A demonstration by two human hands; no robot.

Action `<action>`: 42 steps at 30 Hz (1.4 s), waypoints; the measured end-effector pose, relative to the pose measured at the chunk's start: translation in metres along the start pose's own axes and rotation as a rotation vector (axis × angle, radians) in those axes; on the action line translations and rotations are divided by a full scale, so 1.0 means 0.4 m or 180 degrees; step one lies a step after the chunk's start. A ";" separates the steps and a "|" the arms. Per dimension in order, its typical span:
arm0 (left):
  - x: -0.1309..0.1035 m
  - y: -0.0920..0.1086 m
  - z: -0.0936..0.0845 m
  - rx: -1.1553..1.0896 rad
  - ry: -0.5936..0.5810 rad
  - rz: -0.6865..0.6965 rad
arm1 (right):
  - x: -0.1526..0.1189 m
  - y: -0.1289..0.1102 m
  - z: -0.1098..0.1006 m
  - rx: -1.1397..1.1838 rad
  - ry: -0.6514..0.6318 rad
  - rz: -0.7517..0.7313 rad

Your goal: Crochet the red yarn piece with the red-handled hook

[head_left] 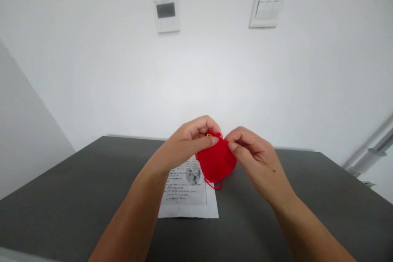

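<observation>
A small red piece that looks like crochet work (216, 162) hangs between my two hands, above the dark table. Its lower edge is rounded, and a loop of red yarn (218, 187) dangles beneath it. My left hand (199, 133) pinches its upper left edge between thumb and fingers. Near those fingers a small yellow clip, perhaps a stitch marker (209, 134), shows at the top. The thumb and forefinger of my right hand (253, 151) are closed on the upper right edge. Whether those fingers also hold a hook or yarn is hidden.
Under the red piece, a printed sheet of paper (190, 208) with text and a grey picture lies on the dark table (101, 188). Behind the table rises a white wall (211, 69) with a thermostat panel (167, 16) and a light switch (267, 9). A grey pipe (368, 159) stands at the right.
</observation>
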State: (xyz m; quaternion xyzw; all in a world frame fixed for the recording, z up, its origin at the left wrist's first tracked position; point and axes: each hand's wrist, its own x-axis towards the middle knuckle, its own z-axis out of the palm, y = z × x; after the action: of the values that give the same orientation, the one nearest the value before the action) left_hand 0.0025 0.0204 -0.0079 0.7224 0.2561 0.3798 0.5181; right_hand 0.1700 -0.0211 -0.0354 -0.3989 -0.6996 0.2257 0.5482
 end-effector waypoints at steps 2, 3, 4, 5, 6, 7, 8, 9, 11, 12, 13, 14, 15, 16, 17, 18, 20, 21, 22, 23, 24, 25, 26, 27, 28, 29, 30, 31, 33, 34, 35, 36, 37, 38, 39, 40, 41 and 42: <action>0.002 -0.004 -0.003 -0.0086 -0.0052 0.0013 | 0.000 0.001 0.000 0.0021 0.0017 -0.0013; 0.003 -0.006 -0.004 -0.0131 -0.0081 0.0020 | 0.001 0.001 0.000 0.0034 0.0013 -0.0017; 0.003 -0.008 -0.005 -0.0167 -0.0098 0.0036 | 0.001 0.001 -0.001 0.0043 0.0007 -0.0019; 0.004 -0.009 -0.006 -0.0184 -0.0095 0.0057 | 0.001 0.001 -0.001 0.0044 -0.0011 -0.0015; 0.004 -0.009 -0.006 -0.0182 -0.0074 0.0078 | 0.002 0.000 -0.001 0.0038 -0.0037 -0.0008; 0.004 -0.008 -0.006 -0.0163 -0.0044 0.0098 | 0.002 -0.001 -0.002 0.0032 -0.0066 0.0001; 0.004 -0.007 -0.006 -0.0130 -0.0013 0.0118 | 0.002 -0.002 -0.002 0.0026 -0.0099 0.0012; 0.004 -0.006 -0.006 -0.0090 0.0011 0.0132 | 0.003 -0.003 -0.002 0.0025 -0.0132 0.0021; 0.003 -0.002 -0.004 -0.0021 0.0023 0.0158 | 0.003 -0.005 -0.002 0.0030 -0.0173 0.0030; 0.003 -0.001 -0.003 0.0003 0.0022 0.0168 | 0.003 -0.006 -0.002 0.0030 -0.0176 0.0034; 0.002 0.001 -0.002 0.0023 0.0024 0.0173 | 0.003 -0.006 -0.002 0.0025 -0.0175 0.0039; 0.002 0.002 -0.001 0.0041 0.0032 0.0174 | 0.002 -0.007 -0.002 0.0016 -0.0166 0.0041; 0.001 0.003 0.000 0.0060 0.0041 0.0174 | 0.002 -0.007 -0.002 0.0002 -0.0160 0.0045; 0.000 0.004 0.001 0.0079 0.0050 0.0173 | 0.002 -0.007 -0.003 -0.0010 -0.0158 0.0048; 0.000 0.005 0.002 0.0099 0.0062 0.0172 | 0.002 -0.007 -0.003 -0.0019 -0.0163 0.0047; -0.001 0.006 0.003 0.0116 0.0068 0.0171 | 0.002 -0.007 -0.003 -0.0025 -0.0162 0.0041; -0.001 0.007 0.003 0.0148 0.0055 0.0167 | 0.002 -0.008 -0.003 -0.0033 -0.0155 0.0025; -0.001 0.007 0.003 0.0163 0.0043 0.0169 | 0.002 -0.008 -0.003 -0.0040 -0.0143 0.0020; 0.000 0.007 0.003 0.0177 0.0023 0.0177 | 0.002 -0.008 -0.002 -0.0050 -0.0121 0.0016; 0.000 0.005 0.003 0.0186 -0.0011 0.0201 | 0.002 -0.008 -0.002 -0.0061 -0.0097 0.0012; 0.001 0.004 0.002 0.0193 -0.0048 0.0240 | 0.002 -0.009 -0.001 -0.0071 -0.0073 0.0005; 0.002 0.002 0.002 0.0204 -0.0079 0.0290 | 0.002 -0.009 -0.001 -0.0084 -0.0059 -0.0006; 0.002 0.001 0.002 0.0224 -0.0102 0.0342 | 0.002 -0.008 0.000 -0.0106 -0.0044 -0.0025; 0.003 -0.001 0.001 0.0256 -0.0105 0.0389 | 0.002 -0.008 0.000 -0.0138 -0.0028 -0.0054; 0.003 -0.002 0.001 0.0301 -0.0079 0.0423 | 0.002 -0.008 0.000 -0.0186 -0.0009 -0.0092; 0.003 -0.002 0.001 0.0351 -0.0030 0.0446 | 0.001 -0.007 0.000 -0.0247 0.0017 -0.0133; 0.003 -0.002 0.001 0.0399 0.0033 0.0456 | 0.001 -0.006 0.000 -0.0312 0.0047 -0.0173; 0.002 -0.003 0.001 0.0435 0.0097 0.0462 | 0.001 -0.005 0.000 -0.0367 0.0078 -0.0210; 0.001 -0.003 -0.001 0.0460 0.0189 0.0453 | 0.000 -0.003 -0.001 -0.0431 0.0119 -0.0259; 0.001 -0.003 -0.002 0.0452 0.0210 0.0439 | -0.001 -0.002 -0.002 -0.0444 0.0133 -0.0270; 0.000 -0.003 -0.004 0.0435 0.0219 0.0415 | -0.002 -0.001 -0.002 -0.0447 0.0146 -0.0272; 0.000 -0.003 -0.006 0.0415 0.0213 0.0381 | -0.003 0.000 -0.003 -0.0444 0.0157 -0.0270; -0.001 -0.004 -0.009 0.0396 0.0192 0.0335 | -0.004 0.000 -0.003 -0.0435 0.0167 -0.0264; -0.002 -0.004 -0.011 0.0376 0.0155 0.0284 | -0.005 0.000 -0.003 -0.0418 0.0173 -0.0256; -0.002 -0.003 -0.014 0.0355 0.0111 0.0234 | -0.005 0.000 -0.004 -0.0394 0.0171 -0.0245; -0.003 -0.003 -0.016 0.0328 0.0063 0.0192 | -0.005 0.000 -0.004 -0.0362 0.0168 -0.0238; -0.003 -0.003 -0.018 0.0297 0.0026 0.0166 | -0.005 0.000 -0.004 -0.0328 0.0164 -0.0234; -0.003 -0.003 -0.019 0.0258 0.0001 0.0159 | -0.004 -0.001 -0.004 -0.0293 0.0157 -0.0231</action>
State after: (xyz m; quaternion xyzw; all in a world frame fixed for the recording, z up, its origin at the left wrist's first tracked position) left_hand -0.0042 0.0240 -0.0079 0.7489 0.2533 0.3820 0.4786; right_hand 0.1717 -0.0229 -0.0357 -0.4034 -0.7095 0.1634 0.5542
